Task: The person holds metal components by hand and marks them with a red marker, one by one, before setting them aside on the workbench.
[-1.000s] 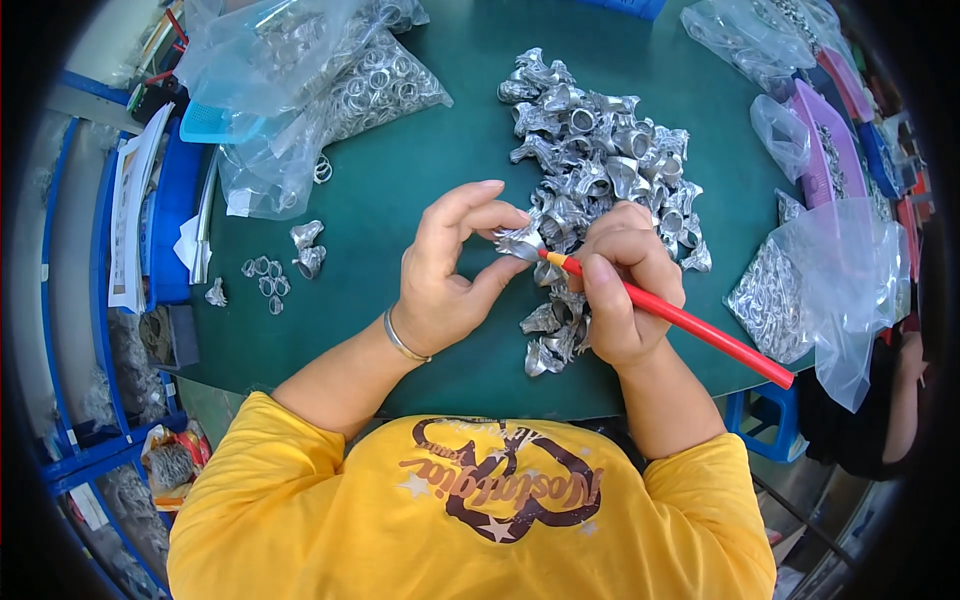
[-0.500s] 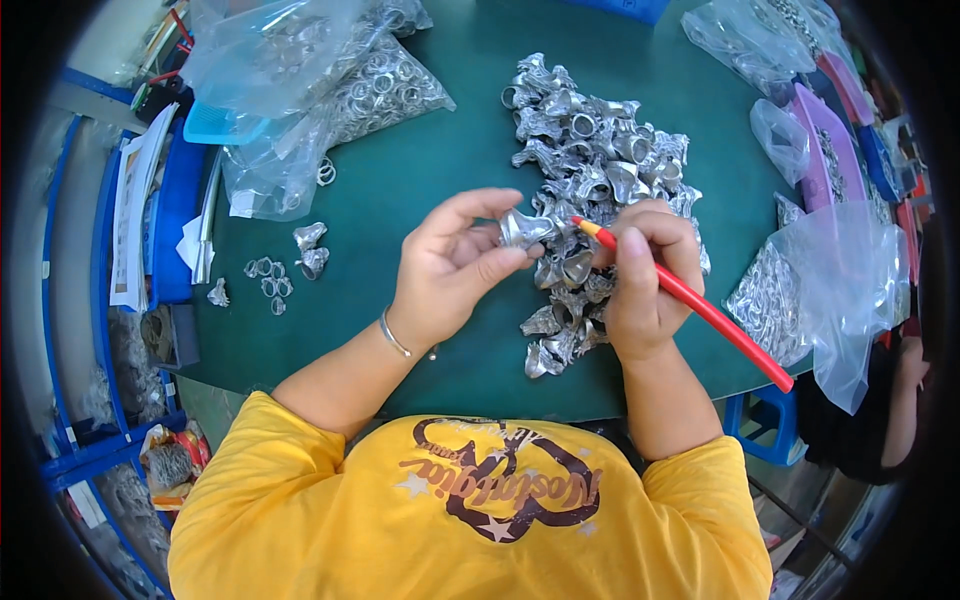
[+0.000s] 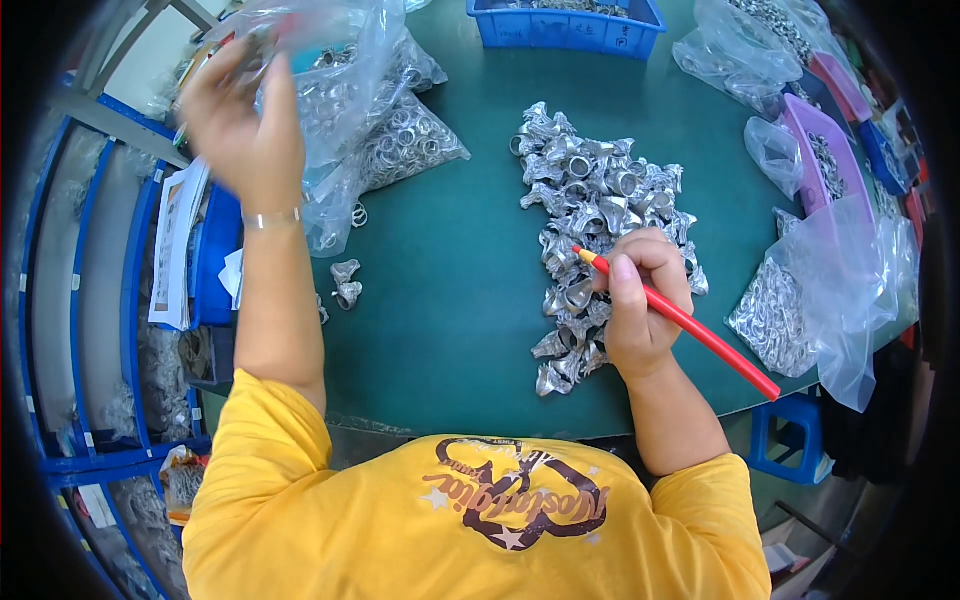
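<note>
My right hand [image 3: 645, 310] is closed on a red pencil [image 3: 715, 345], its tip over the heap of silver-coloured metal rings [image 3: 590, 190]. Those rings are chunky, with sculpted tops, and lie jumbled on the green table. Up at the far left, my left hand [image 3: 245, 130] is raised by the clear plastic bags [image 3: 350, 100]. Motion blurs its fingers, so whether anything is in them does not show. Thin silver rings fill the bag [image 3: 410, 145] beside it. Two chunky metal pieces [image 3: 346, 284] lie apart, below the bags.
A blue tray [image 3: 570, 35] of metal parts stands at the far edge. On the right are pink bins [image 3: 825, 160] and a clear bag of silver parts [image 3: 775, 320]. Papers [image 3: 178, 245] stand by a blue bin at the left, and a blue stool [image 3: 790, 440] is below right.
My left hand has swung from the middle to the far left, and the metal ring it held is no longer visible. My right hand keeps the pencil in nearly the same place. The view has shifted.
</note>
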The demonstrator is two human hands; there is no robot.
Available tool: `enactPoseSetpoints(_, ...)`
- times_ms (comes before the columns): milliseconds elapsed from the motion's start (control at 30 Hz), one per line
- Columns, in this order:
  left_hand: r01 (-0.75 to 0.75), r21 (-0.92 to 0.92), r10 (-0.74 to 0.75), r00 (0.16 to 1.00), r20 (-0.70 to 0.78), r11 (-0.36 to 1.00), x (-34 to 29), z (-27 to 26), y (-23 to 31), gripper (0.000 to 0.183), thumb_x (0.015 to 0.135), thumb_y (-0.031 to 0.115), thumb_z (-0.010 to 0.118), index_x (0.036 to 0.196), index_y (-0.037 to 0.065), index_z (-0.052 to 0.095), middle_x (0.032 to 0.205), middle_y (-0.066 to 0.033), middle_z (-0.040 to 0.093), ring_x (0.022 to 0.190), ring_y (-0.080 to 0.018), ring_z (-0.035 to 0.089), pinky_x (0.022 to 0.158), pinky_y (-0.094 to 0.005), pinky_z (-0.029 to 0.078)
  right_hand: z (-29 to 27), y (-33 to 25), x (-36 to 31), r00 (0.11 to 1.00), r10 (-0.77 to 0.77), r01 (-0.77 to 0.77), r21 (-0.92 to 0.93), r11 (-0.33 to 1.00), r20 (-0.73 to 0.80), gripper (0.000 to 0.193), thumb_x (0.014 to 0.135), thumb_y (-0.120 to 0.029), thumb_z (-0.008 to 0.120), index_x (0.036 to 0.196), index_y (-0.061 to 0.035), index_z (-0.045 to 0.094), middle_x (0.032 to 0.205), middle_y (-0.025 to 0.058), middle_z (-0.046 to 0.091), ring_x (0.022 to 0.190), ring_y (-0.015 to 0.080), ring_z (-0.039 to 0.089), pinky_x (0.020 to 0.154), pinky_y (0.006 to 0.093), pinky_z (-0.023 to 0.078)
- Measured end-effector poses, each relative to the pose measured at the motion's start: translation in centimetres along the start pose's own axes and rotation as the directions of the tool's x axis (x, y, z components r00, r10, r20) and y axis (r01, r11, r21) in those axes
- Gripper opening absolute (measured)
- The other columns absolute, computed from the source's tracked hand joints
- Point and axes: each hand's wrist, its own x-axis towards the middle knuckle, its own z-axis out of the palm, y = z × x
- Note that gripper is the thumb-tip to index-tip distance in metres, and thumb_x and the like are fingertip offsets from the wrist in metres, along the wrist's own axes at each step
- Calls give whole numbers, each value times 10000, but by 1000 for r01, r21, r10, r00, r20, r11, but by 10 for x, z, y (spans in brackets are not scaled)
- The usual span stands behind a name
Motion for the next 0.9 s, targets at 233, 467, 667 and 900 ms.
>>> enactPoseSetpoints(233, -98, -24, 99, 911, 400, 995, -59, 60, 49, 91, 768, 25, 687, 851, 34, 650, 818, -76, 651, 751, -220, 620, 700, -325, 494, -1, 5, 0, 1000, -8, 8, -49, 999, 0, 37, 790, 5, 588, 777, -10, 556, 705, 94, 556, 649, 229, 515, 630, 330, 417)
enactPoseSetpoints(467, 467, 116, -397, 567, 721, 877, -141, 105, 44, 154, 787, 139, 717, 851, 14, 652, 857, -109, 602, 672, -202, 607, 630, -315, 499, 0, 4, 1, 1000, 20, -20, -60, 998, 4, 43, 780, 15, 586, 768, -10, 553, 689, 93, 551, 627, 228, 510, 628, 332, 410)
enactPoseSetpoints(667, 448, 182, -410, 489, 770, 876, -136, 82, 51, 143, 774, 88, 701, 895, 22, 666, 839, -77, 584, 655, -150, 598, 629, -283, 499, 1, 4, -1, 999, -11, 14, -63, 998, 40, 41, 787, 3, 595, 775, -12, 559, 685, 91, 559, 615, 226, 510, 629, 329, 405)
enactPoseSetpoints(900, 554, 308, -486, 207, 849, 774, -129, 33, 59, 298, 768, 22, 703, 1047, 22, 601, 899, -50, 555, 706, -82, 595, 631, -231, 481, 3, 3, 0, 999, 24, -22, -61, 998, 41, 37, 785, 5, 596, 769, -7, 565, 686, 93, 559, 615, 227, 512, 626, 331, 406)
